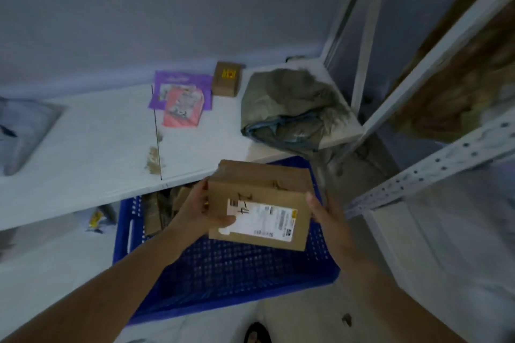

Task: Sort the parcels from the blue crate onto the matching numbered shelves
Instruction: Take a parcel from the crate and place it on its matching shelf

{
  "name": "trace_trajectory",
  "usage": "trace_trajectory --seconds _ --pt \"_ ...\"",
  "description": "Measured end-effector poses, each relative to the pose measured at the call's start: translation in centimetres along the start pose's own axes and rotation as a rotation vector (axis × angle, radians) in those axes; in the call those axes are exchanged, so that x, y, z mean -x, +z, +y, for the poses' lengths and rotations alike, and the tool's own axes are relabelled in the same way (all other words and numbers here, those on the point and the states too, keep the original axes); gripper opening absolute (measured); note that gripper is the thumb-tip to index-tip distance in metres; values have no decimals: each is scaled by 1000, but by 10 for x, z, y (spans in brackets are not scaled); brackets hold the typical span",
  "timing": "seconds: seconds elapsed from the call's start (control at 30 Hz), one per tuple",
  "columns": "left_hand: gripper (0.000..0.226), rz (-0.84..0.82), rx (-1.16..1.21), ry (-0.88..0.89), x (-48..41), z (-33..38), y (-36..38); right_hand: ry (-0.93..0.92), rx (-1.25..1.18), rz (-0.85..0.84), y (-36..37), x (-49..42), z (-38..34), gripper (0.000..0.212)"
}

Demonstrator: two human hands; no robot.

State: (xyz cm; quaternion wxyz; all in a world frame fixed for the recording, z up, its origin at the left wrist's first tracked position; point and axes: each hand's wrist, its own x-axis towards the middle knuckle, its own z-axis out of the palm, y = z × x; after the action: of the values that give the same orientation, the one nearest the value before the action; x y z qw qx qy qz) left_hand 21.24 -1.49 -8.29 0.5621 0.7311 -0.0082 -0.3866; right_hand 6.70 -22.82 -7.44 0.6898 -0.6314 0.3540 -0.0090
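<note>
Across the upper frame runs a white shelf (pixel 97 142), with a blue crate (pixel 223 267) on the floor below its front edge. On the shelf: an olive-grey poly bag parcel (pixel 289 108) at the right end, a grey mailer (pixel 25 133) at far left, a purple mailer (pixel 178 83) with a pink packet (pixel 184 108) lying on it, and a small brown box (pixel 226 78) with a yellow sticker, just beside the purple one. Over the crate, a cardboard parcel (pixel 259 203) is held between both hands: left hand (pixel 200 209) grips its left edge, thumb on the top face; right hand (pixel 326 211) clasps the right edge. White shipping label (pixel 264 220) on the parcel's top, barcodes blurred; handwritten mark looks like "11", not sure. More brown parcels (pixel 161 209) lie in the crate's far left corner.
</note>
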Motion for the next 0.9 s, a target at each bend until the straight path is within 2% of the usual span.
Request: trace_trajectory --seconds 0.03,0.07,0.13,0.27,0.4,0.5,0.57,0.6,0.7,0.73,0.83,0.9 --pt "84 19 13 19 11 14 -1 -43 -41 5 -2 9 -14 56" --pt "82 38 49 29 25 27 -3 -82 -82 14 -3 18 -27 65" --pt "67 75 114 65 54 49 -8 -138 -102 73 -4 38 -54 81" --pt "47 113 200 179 123 96 -15 -277 -45 189 -8 89 -109 55" --pt "40 105 316 339 194 149 -18 -341 -56 210 -7 160 -168 61" --pt "40 40 374 458 251 193 -14 -413 -57 201 -7 210 -211 54" --pt "48 -4 411 513 288 222 -5 -461 -73 187 -5 247 -243 42" --pt "49 -19 444 534 306 236 0 -492 -84 198 -6 265 -259 40" --pt "37 -80 541 546 355 279 22 -605 -75 255 -19 323 -320 57" --pt "40 -98 563 530 370 293 29 -657 -59 280 -28 342 -343 55" --pt "78 -190 652 448 411 338 48 -789 -12 319 -64 404 -416 51" --pt "86 -278 673 408 440 369 56 -871 44 327 -83 449 -459 50"
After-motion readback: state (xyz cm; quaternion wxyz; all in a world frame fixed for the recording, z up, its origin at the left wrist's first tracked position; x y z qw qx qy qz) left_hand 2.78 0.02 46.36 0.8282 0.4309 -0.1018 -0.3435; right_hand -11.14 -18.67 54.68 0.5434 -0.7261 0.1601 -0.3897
